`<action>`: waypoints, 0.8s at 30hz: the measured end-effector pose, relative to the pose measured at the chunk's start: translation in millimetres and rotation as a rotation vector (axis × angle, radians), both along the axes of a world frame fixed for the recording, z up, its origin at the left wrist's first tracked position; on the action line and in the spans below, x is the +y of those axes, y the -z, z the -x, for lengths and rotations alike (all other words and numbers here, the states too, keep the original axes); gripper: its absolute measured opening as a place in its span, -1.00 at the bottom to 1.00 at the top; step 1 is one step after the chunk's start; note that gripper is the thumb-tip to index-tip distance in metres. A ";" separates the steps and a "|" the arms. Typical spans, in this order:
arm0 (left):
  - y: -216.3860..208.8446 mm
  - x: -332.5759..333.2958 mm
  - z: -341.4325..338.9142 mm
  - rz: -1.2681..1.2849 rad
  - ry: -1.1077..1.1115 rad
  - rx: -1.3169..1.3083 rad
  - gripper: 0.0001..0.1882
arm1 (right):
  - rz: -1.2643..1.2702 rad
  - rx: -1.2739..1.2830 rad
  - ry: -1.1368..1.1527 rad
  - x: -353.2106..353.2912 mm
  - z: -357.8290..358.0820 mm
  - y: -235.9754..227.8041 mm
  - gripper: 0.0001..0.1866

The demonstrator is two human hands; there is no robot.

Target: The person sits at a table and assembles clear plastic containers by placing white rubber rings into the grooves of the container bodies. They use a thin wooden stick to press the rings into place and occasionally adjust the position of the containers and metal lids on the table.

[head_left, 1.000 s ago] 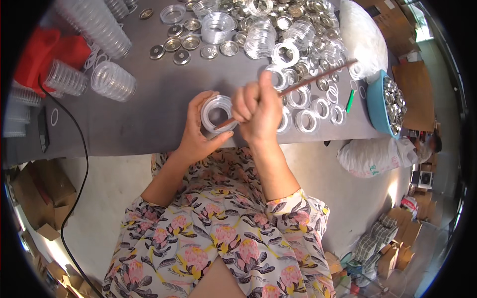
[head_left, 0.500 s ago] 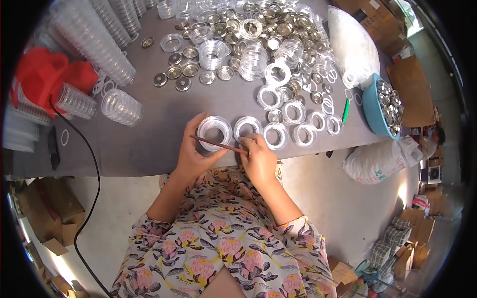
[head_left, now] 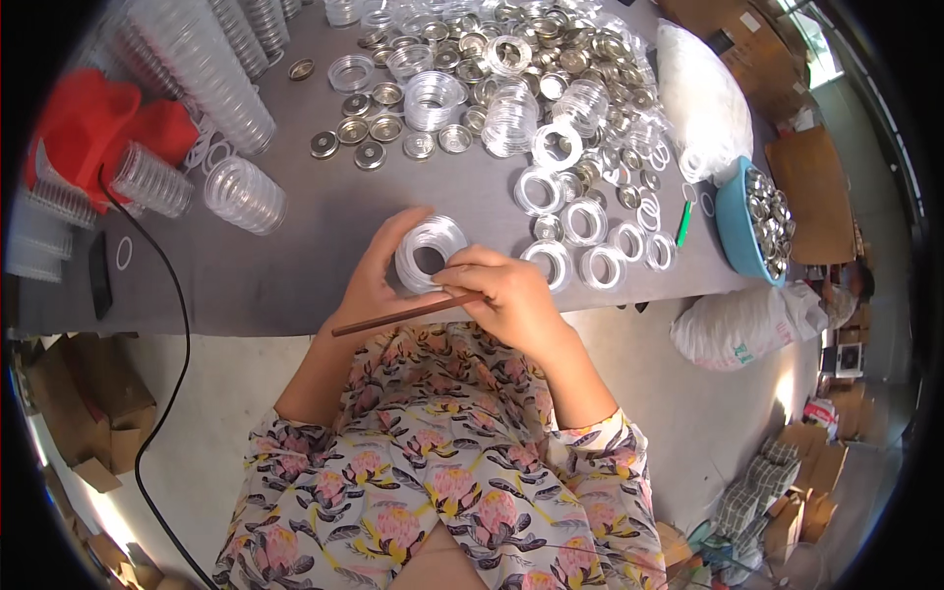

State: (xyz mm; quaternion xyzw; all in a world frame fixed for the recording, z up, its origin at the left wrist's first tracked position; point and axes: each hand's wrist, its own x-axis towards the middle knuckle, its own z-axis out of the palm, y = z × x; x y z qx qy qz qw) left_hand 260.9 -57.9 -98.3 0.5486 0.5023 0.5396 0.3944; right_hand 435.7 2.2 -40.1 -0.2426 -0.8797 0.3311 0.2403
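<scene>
My left hand (head_left: 371, 278) curls around a stack of clear plastic rings (head_left: 440, 229) with white rims, near the table's front edge. From the right, my right hand (head_left: 523, 301) reaches the stack, its fingertips at the near right rim. It also grips a thin brown stick (head_left: 388, 321), which slants across in front of my left hand and wrist. My right fingers cover part of the topmost ring. Just right of my right hand lies a separate clear ring (head_left: 547, 264), with several like it beyond, one being a ring with a white insert (head_left: 602, 265).
Silver metal lids (head_left: 580, 49) heap at the back, among stacked clear rings (head_left: 510, 120). Tall stacks of clear plastic parts (head_left: 211, 74) and a red cloth-like thing (head_left: 93, 123) stand left, near a black cable (head_left: 177, 285). A blue basin (head_left: 739, 221) of lids sits right, beside a green-handled tool (head_left: 684, 224).
My right hand has moved left to the stack, and the single ring it was touching has left its place on the table. The stick has swung lower, toward me.
</scene>
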 end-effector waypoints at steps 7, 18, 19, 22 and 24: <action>9.9 0.9 -1.9 -0.115 0.016 -0.131 -0.18 | 0.351 0.912 0.210 13.2 -13.8 -12.8 -0.62; 8.9 7.8 -14.4 -0.057 0.013 -0.186 -0.13 | 0.988 1.000 0.178 9.7 35.5 -17.4 -0.40; 9.8 7.6 -15.8 -0.055 0.002 -0.203 -0.13 | 0.984 1.017 0.171 10.2 38.8 -17.3 -0.41; 14.3 7.4 -17.9 -0.054 -0.020 -0.242 -0.13 | 1.050 1.120 0.131 17.2 52.4 -9.7 -0.42; 13.9 7.3 -18.6 -0.061 -0.025 -0.250 -0.13 | 0.980 1.210 0.149 23.0 63.6 -6.4 -0.43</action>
